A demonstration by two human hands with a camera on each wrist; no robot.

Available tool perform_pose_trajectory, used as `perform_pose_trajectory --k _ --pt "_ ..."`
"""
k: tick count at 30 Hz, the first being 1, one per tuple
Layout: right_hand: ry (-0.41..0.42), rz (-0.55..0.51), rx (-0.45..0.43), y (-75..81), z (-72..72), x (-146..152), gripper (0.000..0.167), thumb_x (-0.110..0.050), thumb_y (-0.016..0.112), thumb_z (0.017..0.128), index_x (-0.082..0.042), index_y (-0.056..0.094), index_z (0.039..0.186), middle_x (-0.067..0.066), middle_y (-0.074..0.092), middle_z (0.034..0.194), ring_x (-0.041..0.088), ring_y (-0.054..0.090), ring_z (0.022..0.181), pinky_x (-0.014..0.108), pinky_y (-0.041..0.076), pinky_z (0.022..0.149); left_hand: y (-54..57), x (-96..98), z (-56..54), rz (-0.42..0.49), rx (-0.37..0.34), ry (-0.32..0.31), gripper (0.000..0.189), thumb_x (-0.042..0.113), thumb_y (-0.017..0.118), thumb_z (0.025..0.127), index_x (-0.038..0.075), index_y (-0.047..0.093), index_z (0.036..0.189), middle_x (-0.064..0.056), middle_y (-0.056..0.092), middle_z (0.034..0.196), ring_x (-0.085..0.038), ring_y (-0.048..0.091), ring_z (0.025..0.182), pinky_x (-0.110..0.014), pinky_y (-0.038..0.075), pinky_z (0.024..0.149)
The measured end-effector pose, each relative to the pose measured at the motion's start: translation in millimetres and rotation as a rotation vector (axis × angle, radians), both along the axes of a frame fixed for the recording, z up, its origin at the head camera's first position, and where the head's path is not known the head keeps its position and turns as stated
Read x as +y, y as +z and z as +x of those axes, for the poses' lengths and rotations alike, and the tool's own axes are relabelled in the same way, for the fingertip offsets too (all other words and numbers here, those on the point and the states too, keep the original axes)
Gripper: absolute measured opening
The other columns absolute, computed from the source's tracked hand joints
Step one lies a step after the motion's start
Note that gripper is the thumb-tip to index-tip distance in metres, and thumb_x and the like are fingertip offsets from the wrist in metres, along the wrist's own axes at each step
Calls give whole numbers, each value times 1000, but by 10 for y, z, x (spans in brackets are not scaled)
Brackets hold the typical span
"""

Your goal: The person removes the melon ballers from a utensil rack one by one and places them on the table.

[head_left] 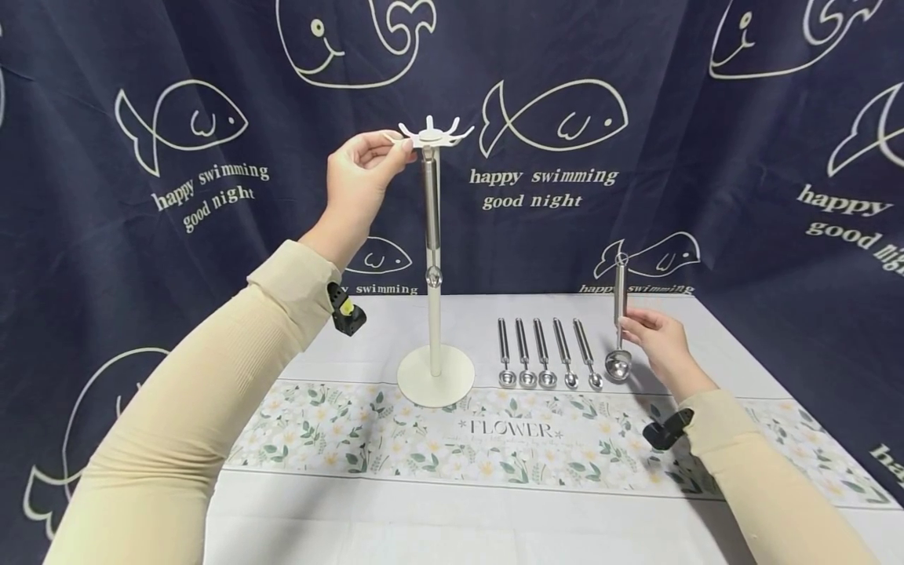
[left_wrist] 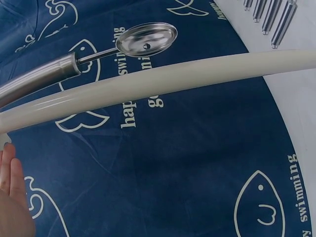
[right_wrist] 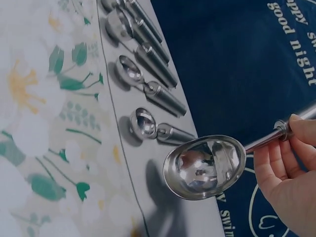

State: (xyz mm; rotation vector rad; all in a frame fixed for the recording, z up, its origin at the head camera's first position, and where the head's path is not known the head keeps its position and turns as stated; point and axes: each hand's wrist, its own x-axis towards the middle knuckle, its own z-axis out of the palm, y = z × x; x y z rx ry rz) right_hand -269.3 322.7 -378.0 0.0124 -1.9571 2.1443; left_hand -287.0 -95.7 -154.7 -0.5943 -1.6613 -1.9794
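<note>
My left hand [head_left: 359, 180] pinches one arm of the white hook ring [head_left: 432, 137] at the top of a rack on a cream pole [head_left: 435, 322]. From a hook hangs a metal melon baller [head_left: 432, 208], head down; its oval bowl [left_wrist: 147, 39] has a small hole. At the right, my right hand [head_left: 660, 345] grips a larger steel ice cream scoop [head_left: 618, 366] by the handle's lower part, fingers and thumb [right_wrist: 298, 129] near the neck. The scoop stands upright with its bowl low and the ring end up.
Several smaller metal scoops [head_left: 542, 353] lie in a row on the white table [head_left: 339, 510], handles toward the back. The rack's round base [head_left: 436, 384] overlaps a flowered strip [head_left: 332, 431]. A dark blue curtain [head_left: 282, 102] with fish drawings hangs behind.
</note>
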Motion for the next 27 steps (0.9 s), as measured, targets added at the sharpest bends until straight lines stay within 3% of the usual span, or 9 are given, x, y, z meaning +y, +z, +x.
perform_pose_trajectory --k 11,13,18,27 --pt "-29 -1 -111 -130 -71 100 11 0 63 91 -11 66 95 -13 69 77 -1 68 73 15 58 75 3 8 -2 0 0 9 9 6 73 84 5 66 89 -3 69 84 -20 72 85 -23 57 85" --pt "-44 25 -133 -148 -87 113 9 -2 64 92 -6 65 100 -14 69 76 0 68 72 15 58 74 6 11 1 -2 0 12 9 6 73 84 5 66 89 -3 69 84 -20 72 85 -23 57 86" --pt "-68 120 -183 -202 -136 148 24 -8 65 93 3 60 114 -17 68 74 -1 68 73 15 58 74 6 12 7 -10 2 18 9 6 73 84 5 66 89 -3 69 84 -20 72 85 -22 57 85" --pt "-85 233 -266 -246 -266 170 22 -15 65 93 -4 61 112 -21 65 71 -4 65 71 13 57 72 15 8 19 -16 2 27 9 5 73 84 6 66 89 -4 70 85 -20 72 85 -22 56 84"
